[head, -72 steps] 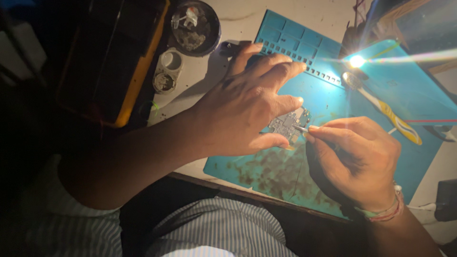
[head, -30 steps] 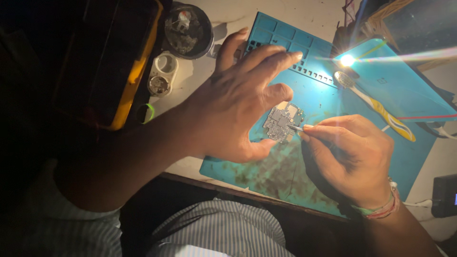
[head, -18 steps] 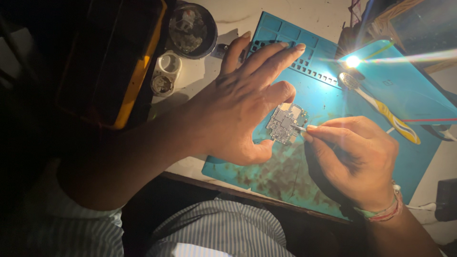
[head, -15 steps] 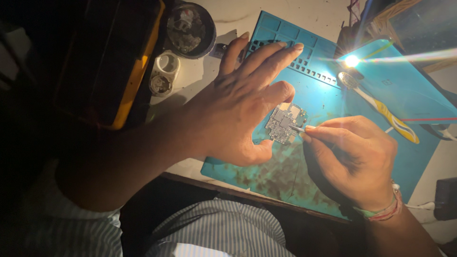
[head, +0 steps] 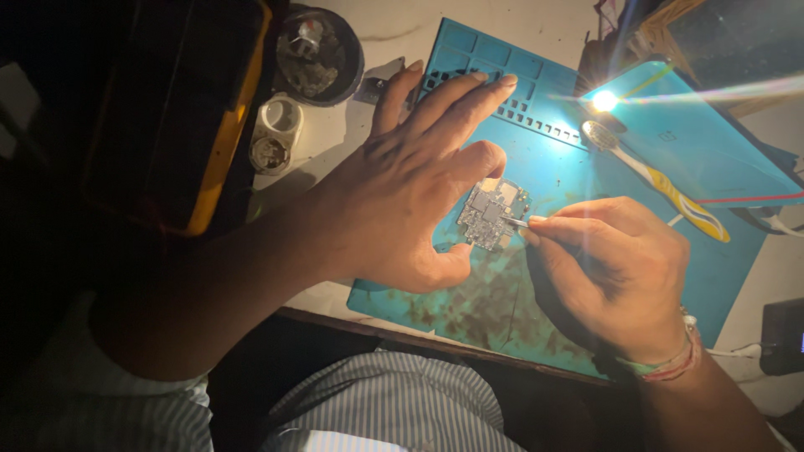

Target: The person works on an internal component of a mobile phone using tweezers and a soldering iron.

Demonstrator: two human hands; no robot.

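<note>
A small grey circuit board (head: 492,213) lies on a blue work mat (head: 544,159). My left hand (head: 410,184) pins the board between thumb and forefinger, the other fingers spread flat over the mat. My right hand (head: 615,272) pinches a thin metal tool (head: 513,221), probably tweezers, whose tip touches the board's right side. A thread band circles my right wrist.
A toothbrush with a yellow and blue handle (head: 662,184) lies on the mat near a bright light spot (head: 601,100). A round dark dish of small parts (head: 318,54) and two small pots (head: 275,134) stand at the back left beside a black and yellow case (head: 180,109).
My left hand's fingers have spread and stretched farther over the mat. The board has stayed under the thumb and forefinger. My right hand keeps the tool tip at the board, barely shifting.
</note>
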